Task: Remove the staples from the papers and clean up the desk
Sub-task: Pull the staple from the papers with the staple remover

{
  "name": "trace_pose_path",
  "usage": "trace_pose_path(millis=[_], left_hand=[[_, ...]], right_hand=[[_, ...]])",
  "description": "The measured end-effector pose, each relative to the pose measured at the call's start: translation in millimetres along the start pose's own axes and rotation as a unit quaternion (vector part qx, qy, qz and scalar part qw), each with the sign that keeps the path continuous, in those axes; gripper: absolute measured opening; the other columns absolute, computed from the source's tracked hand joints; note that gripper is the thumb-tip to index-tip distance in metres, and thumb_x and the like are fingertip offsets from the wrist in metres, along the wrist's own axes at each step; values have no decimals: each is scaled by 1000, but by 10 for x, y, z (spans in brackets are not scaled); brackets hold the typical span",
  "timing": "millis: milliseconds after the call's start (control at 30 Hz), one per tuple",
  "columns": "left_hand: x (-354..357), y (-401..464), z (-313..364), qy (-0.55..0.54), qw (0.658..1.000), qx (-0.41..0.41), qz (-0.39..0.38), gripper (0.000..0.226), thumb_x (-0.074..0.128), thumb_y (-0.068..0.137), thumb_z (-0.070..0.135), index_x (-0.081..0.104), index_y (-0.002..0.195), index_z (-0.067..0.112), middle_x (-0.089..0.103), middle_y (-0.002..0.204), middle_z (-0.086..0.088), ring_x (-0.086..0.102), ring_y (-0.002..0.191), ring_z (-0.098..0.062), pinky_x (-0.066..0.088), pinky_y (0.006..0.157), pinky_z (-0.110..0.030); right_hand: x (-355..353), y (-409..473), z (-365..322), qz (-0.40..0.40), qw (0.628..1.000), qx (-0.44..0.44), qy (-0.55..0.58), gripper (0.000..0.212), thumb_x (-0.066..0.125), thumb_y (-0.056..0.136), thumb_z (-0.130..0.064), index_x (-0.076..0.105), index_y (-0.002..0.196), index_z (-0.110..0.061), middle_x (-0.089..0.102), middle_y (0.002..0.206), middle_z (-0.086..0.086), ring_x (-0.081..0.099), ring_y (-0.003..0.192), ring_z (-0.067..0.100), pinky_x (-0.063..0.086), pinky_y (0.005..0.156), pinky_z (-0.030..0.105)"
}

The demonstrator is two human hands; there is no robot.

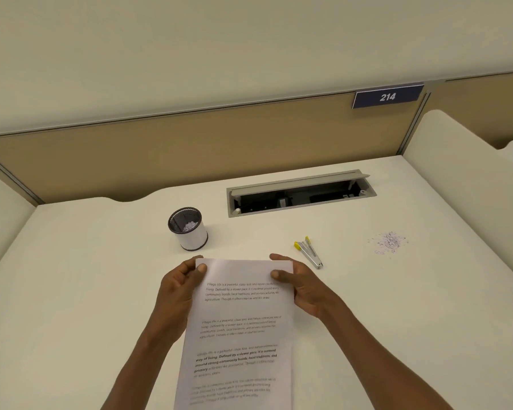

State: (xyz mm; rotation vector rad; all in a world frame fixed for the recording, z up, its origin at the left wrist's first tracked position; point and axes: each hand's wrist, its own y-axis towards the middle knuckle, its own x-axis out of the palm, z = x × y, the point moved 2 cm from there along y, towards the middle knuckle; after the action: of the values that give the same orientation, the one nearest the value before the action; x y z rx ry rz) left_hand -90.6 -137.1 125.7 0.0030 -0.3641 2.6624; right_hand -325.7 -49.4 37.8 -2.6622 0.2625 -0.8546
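**Both hands holding the papers over the worktop**

A cup (189,229), black mesh inside with a white wrap outside, is standing upright on the white worktop (71,276), just beyond the top left corner of the papers (240,327). Small pale scraps are lying at its bottom; what they are is too small to tell. Beyond the papers and to the right, a cable tray (301,193) is sitting sunk into the worktop with its lid tilted open, showing a dark interior with small fittings.

The left hand (179,287) is gripping the papers at the top left corner, thumb on the printed face and fingers curled behind. The right hand (301,287) is gripping the top right corner the same way. The sheets, printed with blocks of text, are running from the hands toward the near edge of the view; whether their lower end is resting on the worktop cannot be told.

A staple remover (308,252), metal with yellow tips, is lying just beyond the right hand, apart from the papers. Well to the right of the papers, a scatter of tiny debris (388,242) is lying on the worktop. A sign (387,96) reading 214 is hanging on the partition (160,149) behind.
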Motion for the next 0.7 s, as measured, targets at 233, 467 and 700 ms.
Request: trace_pose_path(millis=[233,467,700], left_hand=[[-85,-77,53,-61,998,-4,-26,36,63,86,31,63,106,1,69,89,-16,66,72,-23,58,62,-32],[-108,-135,81,-121,992,24,-4,20,63,87,22,62,100,7,68,89,-10,67,68,-19,58,57,-29],[-124,-170,98,-138,989,43,-21,24,69,78,26,58,92,9,68,86,-9,65,63,-18,54,51,-27]], right_hand=[[169,-165,-310,20,996,-43,-73,41,74,80,-5,62,119,5,66,119,25,65,108,40,53,94,49],[309,-264,-405,32,994,-39,-98,41,77,77,-9,66,114,4,67,116,26,66,103,39,54,91,48],[388,-404,-510,55,990,-49,-122,33,75,79,-5,69,110,4,69,110,26,69,92,35,58,82,42]])
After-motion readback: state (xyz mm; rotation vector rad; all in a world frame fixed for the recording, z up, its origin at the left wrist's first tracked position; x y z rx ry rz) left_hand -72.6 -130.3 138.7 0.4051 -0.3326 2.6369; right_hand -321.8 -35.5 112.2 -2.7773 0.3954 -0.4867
